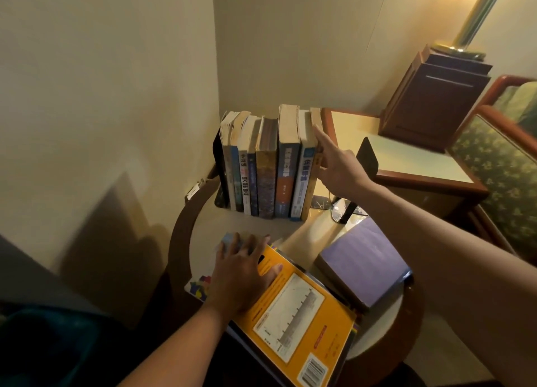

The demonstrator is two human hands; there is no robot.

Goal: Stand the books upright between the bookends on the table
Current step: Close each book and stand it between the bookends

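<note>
One camera on my head looks forward and down, close over my hands (290,218) and the counter (255,227) beneath them.

The round bench (203,221) has a matt pale top inside a dark polished wood rim. The 2 bookends (367,157) look like thin black metal, smooth and dull. The upright books (273,165) show yellowed, rough paper edges. The orange book (302,320) has a smooth, slightly glossy cover; the purple book (363,258) looks matt. The lamp pole (476,17) is shiny metal. The armchair (499,168) wears patterned cloth in a glossy wood frame.
</note>
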